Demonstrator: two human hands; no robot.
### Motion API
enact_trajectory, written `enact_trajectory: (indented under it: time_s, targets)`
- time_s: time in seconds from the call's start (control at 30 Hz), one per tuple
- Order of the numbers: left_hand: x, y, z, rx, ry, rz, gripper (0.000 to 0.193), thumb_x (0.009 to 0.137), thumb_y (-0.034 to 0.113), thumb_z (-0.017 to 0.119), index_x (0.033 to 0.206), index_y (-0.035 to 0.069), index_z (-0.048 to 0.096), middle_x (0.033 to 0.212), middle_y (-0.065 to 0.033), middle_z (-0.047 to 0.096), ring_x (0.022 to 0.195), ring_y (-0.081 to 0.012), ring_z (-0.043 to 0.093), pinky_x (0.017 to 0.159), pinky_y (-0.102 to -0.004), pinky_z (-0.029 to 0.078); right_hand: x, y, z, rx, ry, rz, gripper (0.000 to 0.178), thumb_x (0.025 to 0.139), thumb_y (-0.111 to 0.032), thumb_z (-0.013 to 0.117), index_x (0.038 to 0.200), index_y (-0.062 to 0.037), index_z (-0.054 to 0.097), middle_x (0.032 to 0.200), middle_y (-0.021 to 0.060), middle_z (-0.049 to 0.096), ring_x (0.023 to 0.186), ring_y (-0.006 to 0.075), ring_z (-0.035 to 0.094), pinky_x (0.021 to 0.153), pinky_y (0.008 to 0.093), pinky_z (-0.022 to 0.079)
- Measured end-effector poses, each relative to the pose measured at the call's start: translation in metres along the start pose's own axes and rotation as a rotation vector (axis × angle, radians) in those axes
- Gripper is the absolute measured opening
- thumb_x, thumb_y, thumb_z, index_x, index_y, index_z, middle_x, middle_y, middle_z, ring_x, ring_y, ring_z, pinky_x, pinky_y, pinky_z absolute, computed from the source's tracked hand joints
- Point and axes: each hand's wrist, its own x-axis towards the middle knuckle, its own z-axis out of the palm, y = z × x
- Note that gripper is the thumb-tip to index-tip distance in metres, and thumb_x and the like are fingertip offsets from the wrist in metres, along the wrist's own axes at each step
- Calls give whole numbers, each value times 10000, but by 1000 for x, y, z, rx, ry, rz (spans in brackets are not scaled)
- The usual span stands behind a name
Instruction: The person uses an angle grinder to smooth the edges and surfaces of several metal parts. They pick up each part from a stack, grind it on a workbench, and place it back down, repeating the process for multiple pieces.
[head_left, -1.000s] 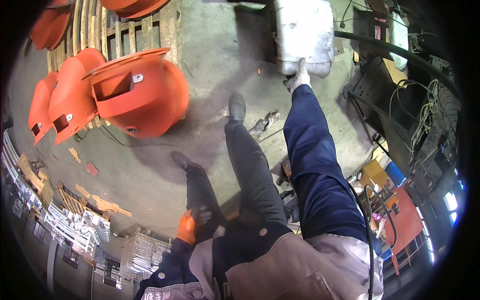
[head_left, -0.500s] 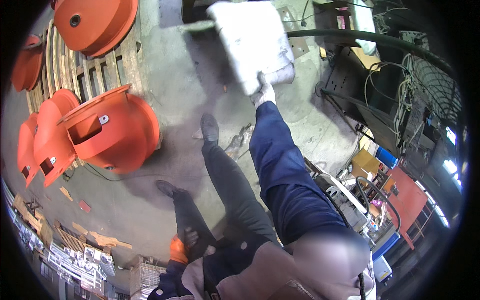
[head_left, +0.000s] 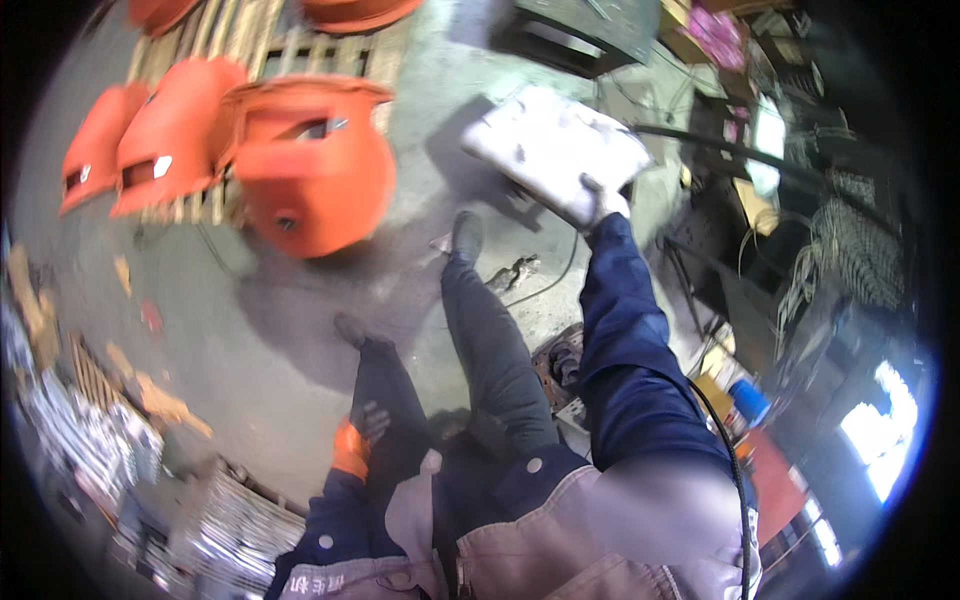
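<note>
My right hand (head_left: 606, 203), in a pale glove at the end of a dark blue sleeve, grips the near edge of a bulky white padded slab (head_left: 555, 145) with grey smudges. Its thumb lies over the top and the other fingers are hidden underneath. The slab is tilted and held out above the floor; I cannot tell its exact kind. Beside my left thigh hangs my left hand (head_left: 374, 424), in a greyish glove with an orange cuff (head_left: 350, 449). Its fingers look loosely apart, with nothing visible in them.
Large orange metal housings (head_left: 315, 180) stand on and around a wooden pallet (head_left: 390, 62) at far left. A dark metal box (head_left: 580, 35) sits beyond the slab. A black hose (head_left: 720, 150) and tangled cables (head_left: 795, 255) run along the right. Cardboard scraps (head_left: 165, 400) lie at lower left.
The white slab has swung right and nearer in the picture, and now lies more tilted in my right hand. The whole view has shifted, bringing the housings rightward and upward. My left hand stays by my thigh.
</note>
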Motion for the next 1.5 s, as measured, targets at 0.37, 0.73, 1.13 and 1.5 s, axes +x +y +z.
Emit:
enact_trajectory:
  time_s: [0.37,0.73,1.13,1.5]
  targets:
    - [-84,-99,-118,-494,74,333,424,952,389,510,1150,24,594,1061,-159,676,969,-239,648,877,-350,474,-150,44,36,-762,-327,-90,485,822,-200,638,1250,0,531,1201,157,581,1063,319,568,953,409,454]
    - [-80,-299,-316,-1011,284,327,445,923,445,498,1125,65,612,969,-110,715,789,-194,652,692,-354,460,-451,214,256,-1708,-893,-405,481,867,-250,550,1280,-10,500,1236,152,556,1100,310,537,971,387,428]
    - [-89,-355,-359,-1536,417,284,373,899,346,501,1048,27,626,888,-78,727,636,-171,648,530,-322,452,-725,409,503,-2380,-1297,-1115,487,917,-304,453,1313,-20,465,1275,146,528,1141,300,504,991,364,400]
    - [-95,-349,-463,-1796,508,166,345,927,309,507,1155,64,595,979,-134,702,722,-202,647,615,-336,468,-833,627,698,-2891,-1216,-1783,504,963,-353,365,1344,-30,433,1310,141,502,1178,292,473,1010,343,374]
